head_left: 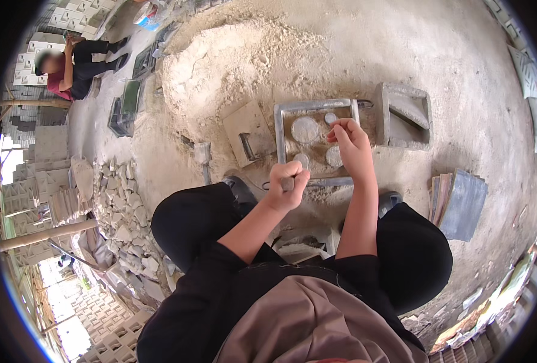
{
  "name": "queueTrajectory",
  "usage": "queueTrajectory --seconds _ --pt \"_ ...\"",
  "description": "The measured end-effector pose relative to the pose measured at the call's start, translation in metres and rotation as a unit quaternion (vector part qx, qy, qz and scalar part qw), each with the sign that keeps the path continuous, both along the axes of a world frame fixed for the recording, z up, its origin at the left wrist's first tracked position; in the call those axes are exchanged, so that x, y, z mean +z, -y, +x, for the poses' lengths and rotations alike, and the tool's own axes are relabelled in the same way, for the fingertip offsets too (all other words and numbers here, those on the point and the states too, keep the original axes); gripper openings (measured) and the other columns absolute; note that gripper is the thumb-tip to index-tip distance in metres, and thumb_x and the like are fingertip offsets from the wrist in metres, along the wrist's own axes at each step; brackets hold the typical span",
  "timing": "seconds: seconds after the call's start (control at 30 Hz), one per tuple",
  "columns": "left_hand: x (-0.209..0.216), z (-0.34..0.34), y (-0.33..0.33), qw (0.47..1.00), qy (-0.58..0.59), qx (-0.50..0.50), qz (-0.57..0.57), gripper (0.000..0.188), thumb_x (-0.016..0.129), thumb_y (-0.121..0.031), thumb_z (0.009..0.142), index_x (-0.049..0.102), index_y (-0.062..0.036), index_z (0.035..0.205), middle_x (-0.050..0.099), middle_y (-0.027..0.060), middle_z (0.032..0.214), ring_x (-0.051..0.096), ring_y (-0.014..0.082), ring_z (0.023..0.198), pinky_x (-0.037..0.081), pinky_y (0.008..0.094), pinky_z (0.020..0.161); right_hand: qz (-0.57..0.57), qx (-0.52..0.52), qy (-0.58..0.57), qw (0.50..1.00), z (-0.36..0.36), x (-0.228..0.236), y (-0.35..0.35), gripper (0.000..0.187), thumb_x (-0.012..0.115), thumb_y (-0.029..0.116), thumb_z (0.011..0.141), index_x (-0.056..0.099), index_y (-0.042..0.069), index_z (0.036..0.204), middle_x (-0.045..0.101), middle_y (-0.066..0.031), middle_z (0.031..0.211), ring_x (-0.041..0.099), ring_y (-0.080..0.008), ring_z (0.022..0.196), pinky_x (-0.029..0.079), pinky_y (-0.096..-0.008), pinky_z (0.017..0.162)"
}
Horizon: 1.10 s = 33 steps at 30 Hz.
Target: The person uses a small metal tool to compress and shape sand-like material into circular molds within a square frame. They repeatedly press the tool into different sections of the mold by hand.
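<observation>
Squatting on the floor, I have a square metal-framed mould (315, 104) in front of me. Inside its sandy bed sit round grey discs: a large one (305, 129), a small one (330, 118), and others partly covered by my hands. My left hand (287, 184) is a fist over the frame's near left part, wrapped round a short rod-like handle (288, 183) whose end points up at me; its lower part is hidden. Over the mould's right side hangs my right hand (349, 140), its fingers bent together beside the small disc. Whatever they pinch is too small to make out.
A trowel (248, 145) rests on a board (235, 124) left of the mould, near a brush-like tool (203, 154). Behind is a powder heap (220, 66). To the right are a grey box-shaped mould (387, 130) and stacked plates (465, 202). Another person (68, 69) sits far left.
</observation>
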<state>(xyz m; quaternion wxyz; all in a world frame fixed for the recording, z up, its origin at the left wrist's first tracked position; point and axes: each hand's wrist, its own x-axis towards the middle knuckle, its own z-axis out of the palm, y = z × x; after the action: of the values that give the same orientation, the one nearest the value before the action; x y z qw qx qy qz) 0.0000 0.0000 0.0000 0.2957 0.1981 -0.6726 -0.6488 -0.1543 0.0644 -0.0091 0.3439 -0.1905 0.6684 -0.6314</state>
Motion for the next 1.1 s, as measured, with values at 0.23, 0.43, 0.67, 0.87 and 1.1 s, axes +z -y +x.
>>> queueTrajectory --seconds 0.23,0.43,0.67,0.87,1.1 --pt "-0.003 -0.008 0.001 0.996 -0.073 0.032 0.033 0.032 0.043 0.000 0.079 0.024 -0.0065 0.054 0.029 -0.0024 0.046 0.024 0.0048 0.041 0.017 0.0245 0.038 0.010 0.003 -0.020 1.000 -0.009 -0.001 -0.003 0.016 0.048 0.011 0.085 0.056 -0.001 0.091 0.059 -0.0066 0.074 0.057 -0.0116 0.070 0.045 -0.0240 0.066" --pt "-0.001 0.001 -0.008 0.998 -0.059 0.015 -0.008 0.029 0.045 0.001 0.077 0.027 -0.0055 0.054 0.033 0.0002 0.046 0.029 0.0063 0.040 0.021 0.0238 0.038 0.014 -0.003 -0.025 1.000 0.002 -0.004 -0.005 0.016 0.048 0.011 0.085 0.056 -0.002 0.090 0.059 -0.0070 0.073 0.057 -0.0116 0.069 0.046 -0.0240 0.064" --pt "-0.004 0.010 -0.009 0.989 -0.079 -0.027 -0.120 0.024 0.045 0.004 0.072 0.030 -0.0019 0.054 0.040 0.0059 0.047 0.036 0.0116 0.039 0.028 0.0253 0.038 0.019 -0.007 -0.025 0.999 -0.002 -0.004 -0.004 0.017 0.050 0.014 0.084 0.057 -0.001 0.091 0.060 -0.0075 0.074 0.058 -0.0118 0.068 0.046 -0.0238 0.064" --pt "-0.009 0.013 -0.014 0.990 -0.072 -0.011 -0.123 0.026 0.049 0.005 0.072 0.030 -0.0026 0.055 0.037 0.0047 0.047 0.034 0.0141 0.039 0.028 0.0262 0.038 0.026 -0.010 -0.014 1.000 0.003 -0.012 -0.007 0.018 0.051 0.014 0.084 0.057 -0.001 0.091 0.060 -0.0077 0.073 0.058 -0.0118 0.067 0.045 -0.0239 0.063" --pt "-0.007 0.006 -0.009 0.999 -0.043 0.008 -0.029 0.028 0.046 0.000 0.077 0.029 -0.0038 0.055 0.039 0.0031 0.049 0.034 0.0085 0.042 0.026 0.0248 0.039 0.009 -0.018 -0.015 1.000 0.003 -0.013 -0.011 0.018 0.051 0.014 0.084 0.056 -0.002 0.090 0.060 -0.0071 0.073 0.058 -0.0116 0.068 0.045 -0.0245 0.062"
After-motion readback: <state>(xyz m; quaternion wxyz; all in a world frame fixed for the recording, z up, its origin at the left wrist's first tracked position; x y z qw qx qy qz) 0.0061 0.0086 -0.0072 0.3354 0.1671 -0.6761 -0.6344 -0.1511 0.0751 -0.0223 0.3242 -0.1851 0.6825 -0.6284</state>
